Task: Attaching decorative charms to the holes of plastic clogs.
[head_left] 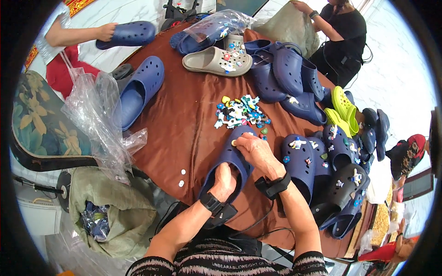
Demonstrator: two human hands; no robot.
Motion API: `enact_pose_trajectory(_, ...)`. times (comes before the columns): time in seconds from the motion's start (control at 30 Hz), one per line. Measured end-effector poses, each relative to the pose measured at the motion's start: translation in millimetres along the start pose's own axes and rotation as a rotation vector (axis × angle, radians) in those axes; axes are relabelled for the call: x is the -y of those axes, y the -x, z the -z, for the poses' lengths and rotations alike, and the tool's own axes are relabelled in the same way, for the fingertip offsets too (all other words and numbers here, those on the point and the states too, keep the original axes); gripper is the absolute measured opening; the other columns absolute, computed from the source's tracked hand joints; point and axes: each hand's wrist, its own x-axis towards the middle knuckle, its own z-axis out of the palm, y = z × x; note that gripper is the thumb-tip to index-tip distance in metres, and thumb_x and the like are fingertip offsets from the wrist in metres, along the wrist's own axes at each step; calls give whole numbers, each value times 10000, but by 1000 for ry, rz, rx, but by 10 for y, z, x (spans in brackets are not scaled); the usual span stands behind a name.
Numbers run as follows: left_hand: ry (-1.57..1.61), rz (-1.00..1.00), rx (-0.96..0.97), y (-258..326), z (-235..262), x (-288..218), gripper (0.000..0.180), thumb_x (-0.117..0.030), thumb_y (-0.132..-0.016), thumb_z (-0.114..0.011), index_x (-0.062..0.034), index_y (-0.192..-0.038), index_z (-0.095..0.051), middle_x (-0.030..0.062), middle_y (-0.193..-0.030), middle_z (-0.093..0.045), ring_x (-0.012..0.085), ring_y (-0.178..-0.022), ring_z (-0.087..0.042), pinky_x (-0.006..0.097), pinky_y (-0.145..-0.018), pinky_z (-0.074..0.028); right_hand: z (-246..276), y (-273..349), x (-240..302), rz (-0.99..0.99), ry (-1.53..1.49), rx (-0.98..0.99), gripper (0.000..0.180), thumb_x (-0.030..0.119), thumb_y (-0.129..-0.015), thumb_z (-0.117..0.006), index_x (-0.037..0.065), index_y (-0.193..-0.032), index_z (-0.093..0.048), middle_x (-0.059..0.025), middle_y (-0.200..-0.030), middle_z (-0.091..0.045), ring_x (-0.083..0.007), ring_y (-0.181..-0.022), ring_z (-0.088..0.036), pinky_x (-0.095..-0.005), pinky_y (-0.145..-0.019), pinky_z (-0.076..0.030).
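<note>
A navy clog (210, 180) lies in front of me at the table's near edge, toe pointing away. My left hand (223, 181) reaches into its foot opening, and the shoe's upper hides the fingers. Over the toe, my right hand (256, 152) is closed in a pinch on a small pale yellow shoe charm (234, 143) at the clog's surface. Just beyond the toe is a heap of colourful shoe charms (240, 112). Decorated navy clogs (298, 158) stand close to the right of my right hand.
A grey decorated clog (214, 61), piled navy clogs (287, 69) and lime clogs (343, 108) line the far and right sides. Clear plastic bags (94, 115) hang at the left, above an open sack (133, 202). Another person's hand (107, 32) holds a navy clog (132, 33).
</note>
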Motion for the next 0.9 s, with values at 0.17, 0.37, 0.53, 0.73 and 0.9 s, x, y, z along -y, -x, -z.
enact_pose_trajectory(0.17, -58, 36, -75, 111, -215, -71, 466, -348, -1049, -274, -85, -1411, -403, 97, -1392, -479, 236, -1282, -471, 405, -1092, -392, -147, -16, -100, 73, 70, -27, 125, 67, -853, -578, 68, -922, -682, -116, -901, -624, -338, -901, -617, -431, -762, -513)
enact_pose_trajectory(0.37, -25, -29, 24, 158, -242, -117, 438, -369, -1041, -334, -104, -1367, -456, 89, -1358, -504, 226, -1232, -512, 389, -1056, -427, -132, -5, 46, 37, 167, 13, 148, 77, -861, -565, 66, -943, -688, -106, -912, -623, -344, -906, -596, -438, -767, -513)
enact_pose_trajectory(0.53, -41, 8, -5, 162, -324, -102, 473, -355, -1051, -282, -77, -1416, -397, 96, -1402, -471, 233, -1291, -463, 389, -1097, -380, -177, 151, -63, 67, 17, -112, 210, 25, -843, -581, 66, -1018, -690, -111, -930, -595, -331, -913, -575, -422, -787, -495)
enact_pose_trajectory(0.73, -33, -45, 28, 33, -75, -18, 524, -408, -1039, -316, -48, -1403, -424, 110, -1395, -489, 248, -1258, -498, 400, -1076, -405, -188, 308, -161, -14, -136, -258, 184, 34, -870, -585, 36, -1034, -668, -159, -1018, -627, -362, -969, -594, -420, -835, -486)
enact_pose_trajectory(0.9, -30, -33, 76, 63, -138, -14, 534, -432, -1022, -348, -48, -1371, -475, 107, -1335, -550, 252, -1197, -546, 417, -1028, -446, -275, 323, -730, -460, 22, -482, 158, 1, -884, -517, -10, -1032, -571, -254, -975, -604, -428, -926, -608, -490, -792, -496)
